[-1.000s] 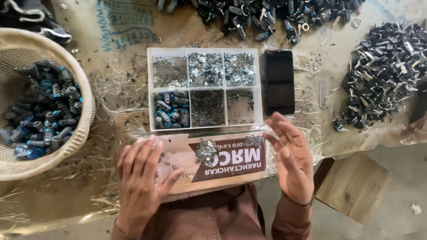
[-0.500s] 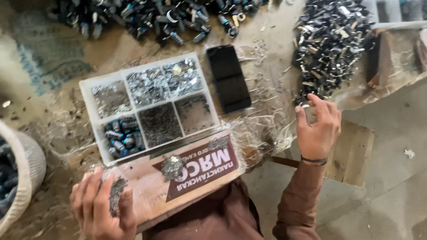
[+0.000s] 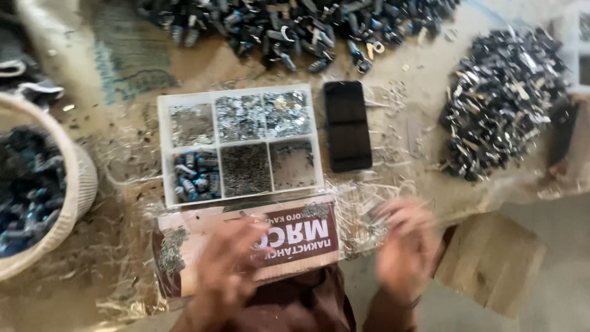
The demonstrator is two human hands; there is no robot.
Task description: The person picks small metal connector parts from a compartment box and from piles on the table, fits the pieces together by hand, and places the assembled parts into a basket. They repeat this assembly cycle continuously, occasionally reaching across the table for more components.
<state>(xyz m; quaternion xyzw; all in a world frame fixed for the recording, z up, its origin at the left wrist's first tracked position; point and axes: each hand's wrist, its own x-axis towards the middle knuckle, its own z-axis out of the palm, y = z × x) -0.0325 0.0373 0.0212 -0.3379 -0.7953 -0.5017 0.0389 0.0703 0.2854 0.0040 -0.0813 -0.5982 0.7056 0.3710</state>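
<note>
Sand-coloured cloth-covered work table [image 3: 399, 55] fills the view. At nine o'clock stands a round woven basket [image 3: 77, 184] holding blue and dark parts. At two o'clock lies a heap of dark metal pieces [image 3: 498, 104]; a second dark heap [image 3: 295, 24] runs along twelve o'clock. At centre sits a white six-compartment plastic tray [image 3: 241, 142], with a black rectangular phone [image 3: 347, 126] just beside it at three o'clock. A flat brown-and-cream cardboard box [image 3: 246, 249] lies at six o'clock. Left hand [image 3: 224, 273] rests on that box, fingers blurred; grip cannot be told. Right hand [image 3: 405, 246] hovers at five o'clock, blurred; grip cannot be told.
</note>
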